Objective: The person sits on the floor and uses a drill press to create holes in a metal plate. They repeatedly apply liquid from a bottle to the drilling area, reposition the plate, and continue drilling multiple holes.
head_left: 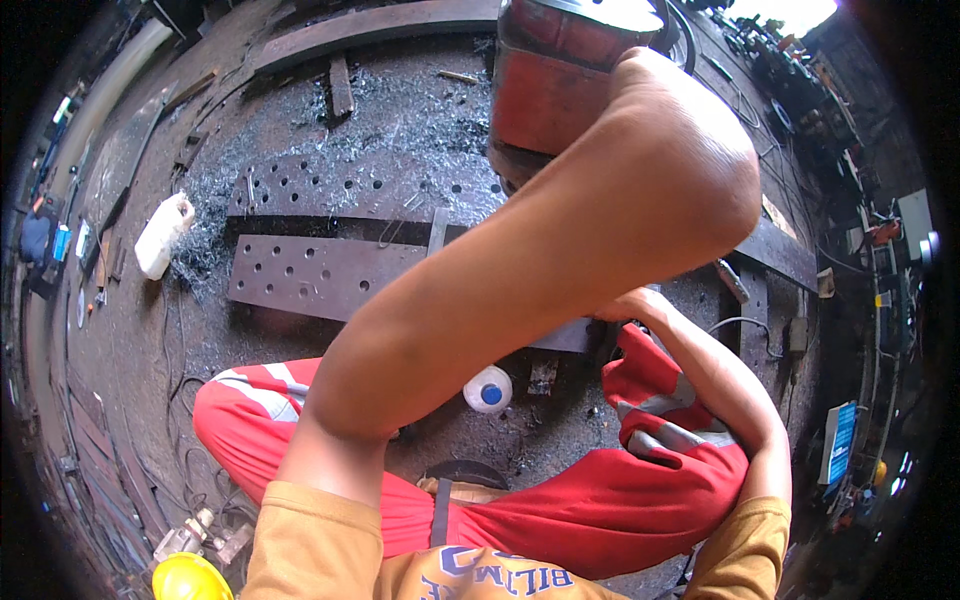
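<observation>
Two holed plates: upper plate (375, 202) and lower plate (340, 272), on the floor (210, 335) beyond the person's knees, dark gap between them. Left arm hides part of both.
Holes: done, as far as visible; several in each plate. Full count not possible with the arm across.
Shavings (390, 130): dense around and past the upper plate. Judgement: a fair amount of cutting is done.
Red machine (550, 110): standing past the plates, near the right of the upper plate's visible stretch. Base partly covered, so can't confirm whether it sits on the plate.
Left arm (530, 245): crosses the whole scene, bends sharply at the right, far end overlaps the red machine in view. Contact unclear.
Left grip: no fingers made out. Can't tell if apart, together or clamped on something.
Right hand (632, 303): mostly behind the left arm, just past the raised cuff of the red trousers (590, 515).
Right grip: fingers covered, can't tell either.
Metal strip (438, 230): at the gap between the plates, lower end close to the arm.
White bottle (478, 402): blue cap, on the floor between legs and lower plate.
White jug (165, 240): left of the plates, by the shavings.
Progress: looks mid-job, my read. Holes left to make: can't say; the covered stretches could be either way.
</observation>
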`<state>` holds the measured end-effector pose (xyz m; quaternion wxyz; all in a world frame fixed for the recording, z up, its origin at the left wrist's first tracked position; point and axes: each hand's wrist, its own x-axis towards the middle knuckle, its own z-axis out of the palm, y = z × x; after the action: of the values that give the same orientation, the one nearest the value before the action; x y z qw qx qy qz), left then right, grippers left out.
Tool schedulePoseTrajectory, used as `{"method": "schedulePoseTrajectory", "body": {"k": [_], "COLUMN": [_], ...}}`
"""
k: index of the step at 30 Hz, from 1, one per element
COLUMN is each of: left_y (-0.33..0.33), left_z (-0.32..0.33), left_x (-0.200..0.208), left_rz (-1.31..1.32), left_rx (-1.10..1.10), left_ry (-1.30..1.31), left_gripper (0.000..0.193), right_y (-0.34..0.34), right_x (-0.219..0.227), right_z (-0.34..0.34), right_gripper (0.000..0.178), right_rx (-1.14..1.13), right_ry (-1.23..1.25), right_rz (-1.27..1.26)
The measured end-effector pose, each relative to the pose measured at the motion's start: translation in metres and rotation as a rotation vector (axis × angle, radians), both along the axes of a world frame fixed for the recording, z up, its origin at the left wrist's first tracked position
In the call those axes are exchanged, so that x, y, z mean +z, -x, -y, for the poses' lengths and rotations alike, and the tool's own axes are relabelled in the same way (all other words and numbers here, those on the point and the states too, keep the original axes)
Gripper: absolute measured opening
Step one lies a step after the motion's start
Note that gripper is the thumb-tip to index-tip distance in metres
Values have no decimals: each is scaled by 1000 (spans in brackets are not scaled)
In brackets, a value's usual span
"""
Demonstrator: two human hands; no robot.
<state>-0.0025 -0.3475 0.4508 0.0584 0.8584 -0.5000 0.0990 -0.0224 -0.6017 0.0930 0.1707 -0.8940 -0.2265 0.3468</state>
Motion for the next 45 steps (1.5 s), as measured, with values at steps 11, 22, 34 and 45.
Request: {"method": "schedulePoseTrajectory", "body": {"k": [11,22,34,45], "left_y": [6,-1,-2,-22], "left_z": [-2,7,0,11], "left_x": [4,10,-18,-54], "left_rz": [-30,-187,55,366], "left_rx": [54,29,-69,-106], "left_ry": [-93,-79,111,456], "left_gripper": [27,27,19,12], "right_y": [1,-2,5,-5], "right_x": [35,-18,16,-14], "right_z": [-16,17,-1,20], "right_gripper": [48,48,48,42], "right_rx": [-52,71,24,34], "right_ry": [100,10,12,-2], "right_rz": [-82,-53,14,-54]}}
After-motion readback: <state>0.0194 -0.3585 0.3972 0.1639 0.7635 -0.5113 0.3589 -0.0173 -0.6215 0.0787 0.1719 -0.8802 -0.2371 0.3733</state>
